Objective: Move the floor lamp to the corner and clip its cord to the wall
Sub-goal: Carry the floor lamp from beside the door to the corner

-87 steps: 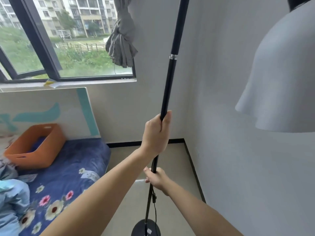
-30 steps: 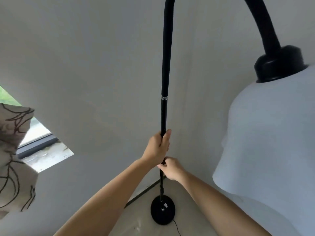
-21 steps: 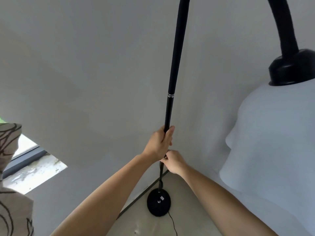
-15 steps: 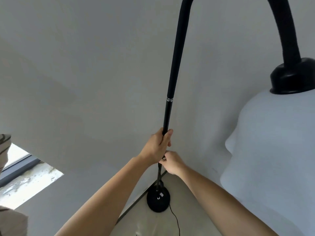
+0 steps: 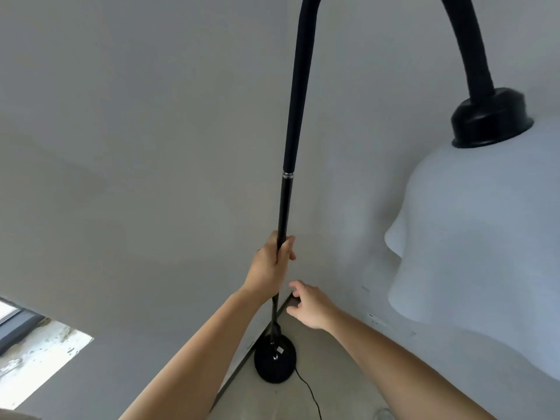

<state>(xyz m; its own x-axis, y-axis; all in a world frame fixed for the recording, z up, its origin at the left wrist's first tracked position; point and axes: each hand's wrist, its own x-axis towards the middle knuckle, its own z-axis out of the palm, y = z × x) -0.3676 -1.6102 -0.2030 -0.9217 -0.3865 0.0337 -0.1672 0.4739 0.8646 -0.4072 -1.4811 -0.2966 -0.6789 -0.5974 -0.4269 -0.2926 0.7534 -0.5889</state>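
While the left hand (image 5: 271,262) was clamped round the black pole (image 5: 288,192) of the floor lamp, the right hand (image 5: 309,304) hung just right of the pole, fingers spread and holding nothing. Item: floor lamp, pole leaning slightly, round black base (image 5: 274,363) set on the floor (image 5: 330,374) at the meeting of the two grey walls (image 5: 151,147), touching or just off the dark skirting (image 5: 239,374); which, could not be told. Item: arched neck (image 5: 466,56) carrying a white shade (image 5: 478,237), near and to the right, close to the right-hand wall. Item: black cord (image 5: 310,395), leaving the near side of the base and trailing loose across the floor toward the near edge; not fixed to anything. No clip was visible. Judged stage: placing almost done, clipping not begun. For a sound finish, the one grip should steady the pole until the base sat flat, since the shade's overhang would pull it rightward; the shade wanted a gap from the wall. The free hand would best go down to the cord, which should run slack along the skirting, not taut at the base.
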